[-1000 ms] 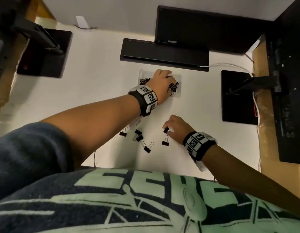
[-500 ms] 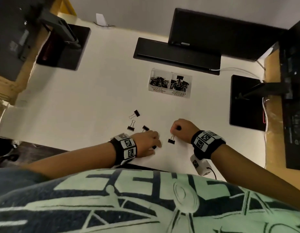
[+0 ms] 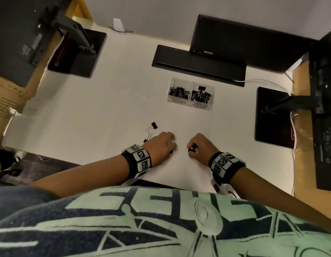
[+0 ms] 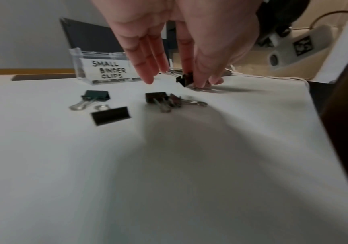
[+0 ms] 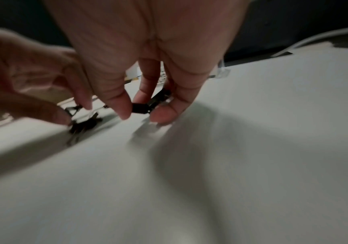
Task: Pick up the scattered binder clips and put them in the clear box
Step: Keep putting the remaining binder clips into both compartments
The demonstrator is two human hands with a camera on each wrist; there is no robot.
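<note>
The clear box (image 3: pixel 207 106) stands mid-table with two compartments labelled small and medium, both holding black clips. My left hand (image 3: pixel 171 148) hovers low over the table near the front edge and pinches a small black binder clip (image 4: pixel 184 80) between thumb and forefinger. Several loose clips lie under and left of it, among them one clip (image 3: pixel 152 126), another clip (image 3: pixel 147 138) and a touching pair of clips (image 4: pixel 162 99). Just to the right, my right hand (image 3: pixel 191 148) pinches a black clip (image 5: pixel 140 108) with a second clip (image 5: pixel 160 97) held behind it.
A black monitor (image 3: pixel 244 39) and its flat base (image 3: pixel 194 64) stand behind the box. Black stand plates sit at the left (image 3: pixel 77 52) and the right (image 3: pixel 272 115), with a white cable (image 3: pixel 261 81) behind. The table's front edge runs just under my wrists.
My left hand came back from the box to the loose clips and now pinches one. The clip that lay beside my right hand is off the table and in that hand.
</note>
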